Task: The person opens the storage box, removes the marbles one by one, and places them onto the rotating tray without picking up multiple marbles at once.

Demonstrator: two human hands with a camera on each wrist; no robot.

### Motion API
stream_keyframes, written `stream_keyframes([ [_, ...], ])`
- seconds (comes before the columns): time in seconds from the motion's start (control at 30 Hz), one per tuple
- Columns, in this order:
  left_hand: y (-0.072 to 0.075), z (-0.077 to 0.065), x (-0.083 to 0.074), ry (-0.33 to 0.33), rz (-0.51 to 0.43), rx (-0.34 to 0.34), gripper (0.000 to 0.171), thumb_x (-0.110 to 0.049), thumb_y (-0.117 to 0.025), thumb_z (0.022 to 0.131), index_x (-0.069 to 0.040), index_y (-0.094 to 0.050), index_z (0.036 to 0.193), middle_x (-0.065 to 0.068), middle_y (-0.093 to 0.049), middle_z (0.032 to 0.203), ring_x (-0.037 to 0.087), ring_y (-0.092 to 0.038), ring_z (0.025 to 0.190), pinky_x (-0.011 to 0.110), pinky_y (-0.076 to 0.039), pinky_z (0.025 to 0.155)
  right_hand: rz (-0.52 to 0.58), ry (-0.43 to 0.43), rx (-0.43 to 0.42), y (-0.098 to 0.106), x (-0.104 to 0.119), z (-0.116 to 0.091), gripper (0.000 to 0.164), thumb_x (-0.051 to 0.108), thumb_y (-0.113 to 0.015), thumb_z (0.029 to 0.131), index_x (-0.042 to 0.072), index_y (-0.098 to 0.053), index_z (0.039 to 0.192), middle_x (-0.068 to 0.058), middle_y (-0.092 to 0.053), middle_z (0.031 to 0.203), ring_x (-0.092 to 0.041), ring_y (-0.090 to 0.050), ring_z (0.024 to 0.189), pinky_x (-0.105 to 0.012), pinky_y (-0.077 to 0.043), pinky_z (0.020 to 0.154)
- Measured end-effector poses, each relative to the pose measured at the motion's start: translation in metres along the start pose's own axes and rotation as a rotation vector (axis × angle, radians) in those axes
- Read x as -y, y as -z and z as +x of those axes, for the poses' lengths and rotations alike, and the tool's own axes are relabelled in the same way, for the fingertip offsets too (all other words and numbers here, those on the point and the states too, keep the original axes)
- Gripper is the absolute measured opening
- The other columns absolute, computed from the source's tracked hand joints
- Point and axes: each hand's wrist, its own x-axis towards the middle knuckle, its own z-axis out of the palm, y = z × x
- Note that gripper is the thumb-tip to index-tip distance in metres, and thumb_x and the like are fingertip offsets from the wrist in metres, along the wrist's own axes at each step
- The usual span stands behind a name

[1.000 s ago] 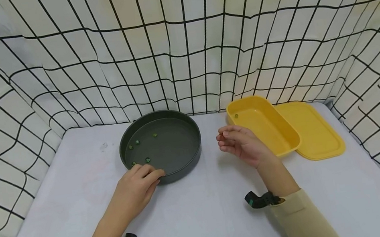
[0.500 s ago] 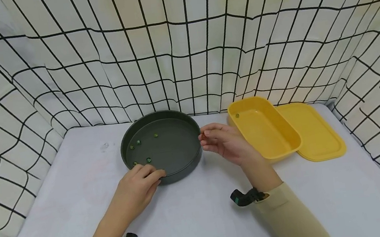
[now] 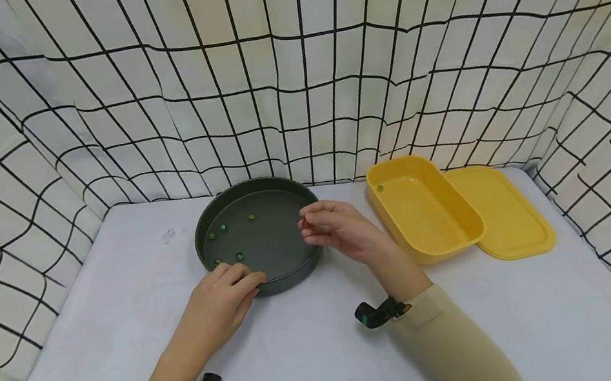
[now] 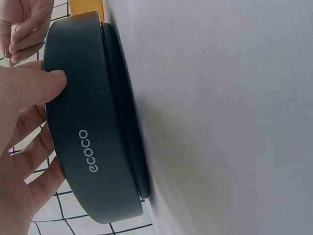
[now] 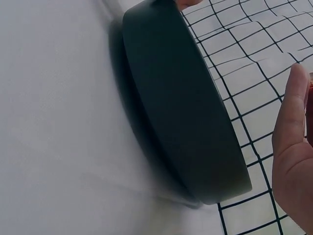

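Observation:
My left hand (image 3: 224, 299) grips the near left rim of a round dark green pan (image 3: 285, 278). In the left wrist view, its thumb (image 4: 56, 83) lies on the outer wall and the fingers reach over the rim. Several small green faceted beads (image 3: 240, 256) lie in the left part of the pan. My right hand (image 3: 337, 228) hovers over the pan's right rim, fingers bent toward the thumb. A red patch (image 5: 310, 110) shows beside that thumb at the right wrist view's edge; I cannot tell whether the fingers hold something.
A yellow box (image 3: 432, 215) stands to the right, with one small green bead (image 3: 380, 188) inside. Its yellow lid (image 3: 512, 220) lies flat beside it, partly under it. White cloth (image 3: 306, 359) covers the table, and black-grid netting (image 3: 291, 88) encloses the back and sides.
My right hand has moved left, from beside the yellow box to over the pan's right rim. The left hand keeps its grip, and the pan and beads stay in place.

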Motion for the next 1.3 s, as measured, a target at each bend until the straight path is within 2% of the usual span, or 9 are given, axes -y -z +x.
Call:
stream_keyframes([
  [0.27, -0.001, 0.001, 0.001, -0.003, 0.010, 0.002, 0.030, -0.003, -0.082, 0.078, -0.019, -0.073, 0.102, -0.006, -0.063, 0.092, 0.016, -0.057, 0.081, 0.032, -0.052, 0.069, -0.229, 0.039, -0.016, -0.015, -0.006, 0.010, 0.030, 0.003, -0.061, 0.097, -0.014, -0.056, 0.122, -0.007, -0.070, 0.094, -0.014, -0.070, 0.080, -0.028, -0.060, 0.076],
  [0.53, 0.000, 0.000, 0.000, -0.003, 0.015, 0.001, 0.030, -0.004, -0.082, 0.078, -0.019, -0.073, 0.102, -0.006, -0.063, 0.091, 0.015, -0.056, 0.081, 0.032, -0.051, 0.068, -0.372, 0.059, -0.050, -0.030, -0.012, 0.019, 0.025, 0.003, -0.065, 0.094, -0.008, -0.063, 0.116, -0.006, -0.069, 0.093, -0.014, -0.069, 0.079, -0.032, -0.060, 0.078],
  [0.87, 0.000, 0.000, 0.000, 0.001, 0.012, 0.000, 0.030, -0.005, -0.082, 0.078, -0.019, -0.073, 0.102, -0.006, -0.064, 0.092, 0.015, -0.056, 0.081, 0.031, -0.051, 0.068, -0.484, 0.113, -0.033, -0.036, -0.023, 0.029, 0.025, 0.006, -0.065, 0.095, -0.008, -0.063, 0.116, -0.010, -0.069, 0.098, -0.015, -0.069, 0.083, -0.033, -0.061, 0.078],
  [1.17, 0.000, 0.000, 0.000, 0.003, 0.010, 0.002, 0.028, -0.006, -0.082, 0.079, -0.019, -0.073, 0.103, -0.005, -0.065, 0.093, 0.016, -0.057, 0.082, 0.032, -0.052, 0.069, -0.824, 0.148, -0.018, -0.043, -0.033, 0.032, 0.017, 0.012, -0.065, 0.095, 0.004, -0.070, 0.109, 0.000, -0.069, 0.093, -0.014, -0.068, 0.077, -0.027, -0.058, 0.070],
  [1.3, 0.000, 0.001, 0.001, 0.000, 0.007, 0.007, 0.028, -0.007, -0.082, 0.080, -0.019, -0.073, 0.104, -0.005, -0.065, 0.094, 0.016, -0.057, 0.083, 0.032, -0.052, 0.069, -0.928, 0.154, -0.006, -0.047, -0.034, 0.033, 0.016, 0.014, -0.066, 0.094, 0.007, -0.072, 0.107, 0.002, -0.068, 0.087, -0.014, -0.065, 0.074, -0.024, -0.054, 0.065],
])
